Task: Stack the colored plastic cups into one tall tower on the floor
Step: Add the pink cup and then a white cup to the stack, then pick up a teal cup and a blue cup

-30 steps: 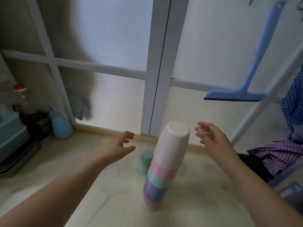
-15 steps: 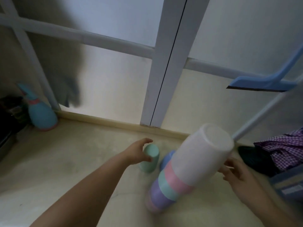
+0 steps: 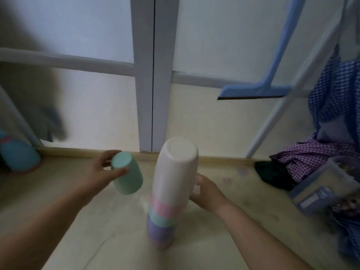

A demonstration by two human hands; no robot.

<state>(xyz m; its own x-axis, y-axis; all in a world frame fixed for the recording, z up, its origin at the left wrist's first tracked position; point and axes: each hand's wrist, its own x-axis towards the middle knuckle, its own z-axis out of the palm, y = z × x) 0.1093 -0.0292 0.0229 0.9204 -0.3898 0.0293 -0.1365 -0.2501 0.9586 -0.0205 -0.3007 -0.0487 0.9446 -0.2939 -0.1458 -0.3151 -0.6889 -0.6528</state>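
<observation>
A tower of upside-down cups [image 3: 169, 193] stands on the floor, near upright: a white cup on top, then pink, mint, purple and a pinkish one at the bottom. My right hand [image 3: 206, 191] presses against the right side of the white cup, fingers wrapped behind it. My left hand [image 3: 101, 172] holds a mint green cup [image 3: 126, 175] upside down and tilted, lifted off the floor just left of the tower's top.
A white door frame [image 3: 153, 75] rises behind the tower. A blue squeegee [image 3: 255, 91] hangs at the right, beside a slanted white pole. Checked clothes [image 3: 319, 158] and a plastic box [image 3: 323, 186] lie at the right. A teal bottle [image 3: 17, 154] stands at the far left.
The tower leaned far right; my right hand caught it and it now stands near upright. My left hand took the mint cup off the floor and lifted it.
</observation>
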